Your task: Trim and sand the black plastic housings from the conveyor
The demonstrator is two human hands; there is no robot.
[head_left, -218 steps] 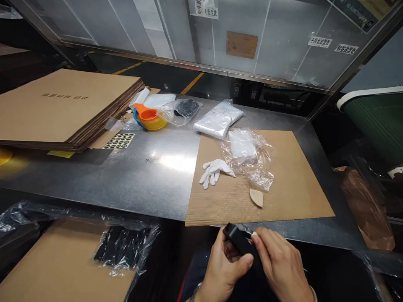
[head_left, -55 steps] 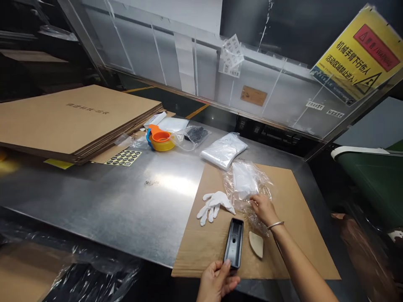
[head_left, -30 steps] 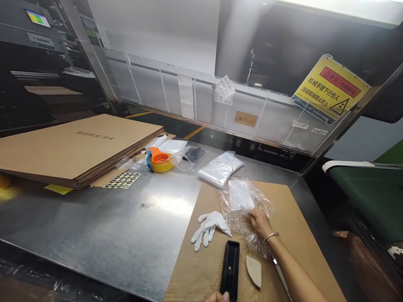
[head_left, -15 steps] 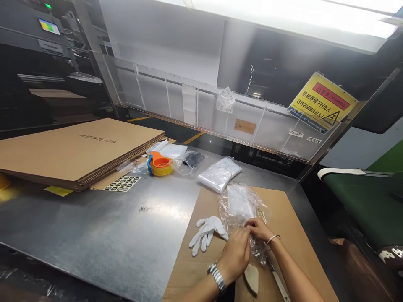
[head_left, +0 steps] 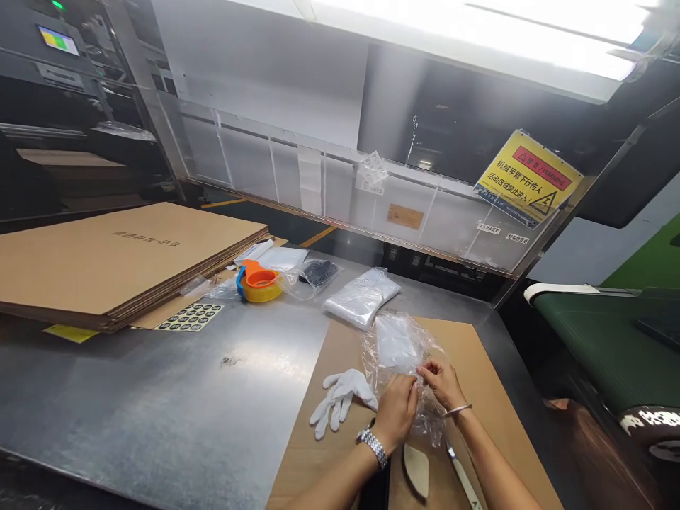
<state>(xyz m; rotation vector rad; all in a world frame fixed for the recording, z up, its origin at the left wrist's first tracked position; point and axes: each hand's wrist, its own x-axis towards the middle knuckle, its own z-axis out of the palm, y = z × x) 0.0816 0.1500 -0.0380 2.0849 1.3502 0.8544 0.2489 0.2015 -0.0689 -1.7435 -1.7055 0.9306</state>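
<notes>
Both my hands work at a crumpled clear plastic bag (head_left: 399,345) with white contents, lying on a brown cardboard sheet (head_left: 481,368). My left hand (head_left: 397,409), with a metal watch at the wrist, pinches the bag's near edge. My right hand (head_left: 440,380), with a thin bracelet, grips the same edge just to the right. A white glove (head_left: 340,397) lies left of my hands. A beige wedge-shaped piece (head_left: 416,469) lies under my forearms. The black tray-like part is mostly hidden beneath my left forearm.
A stack of flat cardboard (head_left: 117,251) fills the back left of the metal table (head_left: 175,397). Near it lie a sticker sheet (head_left: 190,316), an orange-and-yellow tape roll (head_left: 258,282), bagged items (head_left: 315,273) and a pack of clear bags (head_left: 362,298). A green conveyor (head_left: 605,340) stands at right.
My left hand let go of the black part, moved up and joined my right hand on the plastic bag. The view tilted upward, away from the table's near edge.
</notes>
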